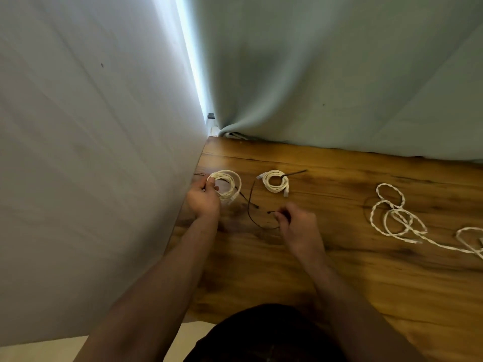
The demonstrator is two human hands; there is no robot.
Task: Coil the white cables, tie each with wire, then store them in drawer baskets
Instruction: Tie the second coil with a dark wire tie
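Note:
My left hand point(205, 198) grips a coiled white cable point(230, 184) by its left side, near the table's left edge. A second white coil point(275, 182) lies on the wooden table point(339, 270) to its right, with a dark wire tie sticking out at its top right. My right hand point(298, 226) pinches one end of a thin black wire point(252, 212), which curves left across the table between my two hands. Far right, a long white cable point(397, 220) lies in loose, untidy loops.
A grey-white wall point(91, 165) runs along the table's left edge. A pale green curtain point(339, 74) hangs behind the table's far edge. Another loop of white cable point(470, 239) reaches the right border of the view.

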